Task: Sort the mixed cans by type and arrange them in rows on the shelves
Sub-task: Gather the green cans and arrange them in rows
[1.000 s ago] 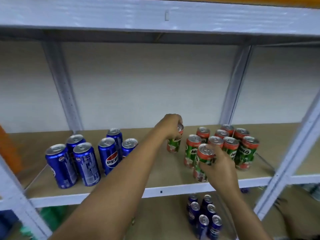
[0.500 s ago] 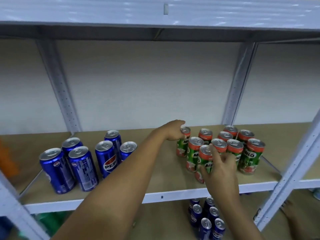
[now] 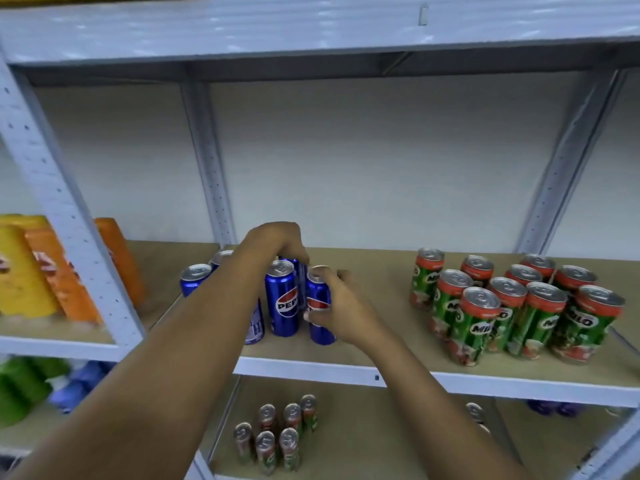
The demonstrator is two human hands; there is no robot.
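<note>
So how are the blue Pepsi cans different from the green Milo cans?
The blue Pepsi cans are tall and slim with silver tops; the green Milo cans look shorter and have red bands under the lids. The Pepsi cans stand mid-shelf, with the left hand on a back can and the right hand holding a front one; nobody touches the Milo cans, bunched at the right. Both kinds stand upright on the same shelf.

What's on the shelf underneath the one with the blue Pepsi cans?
On the lower shelf stands a small cluster of green cans with silver tops. The forearms and the shelf edge cover part of it, so more may sit there.
</note>
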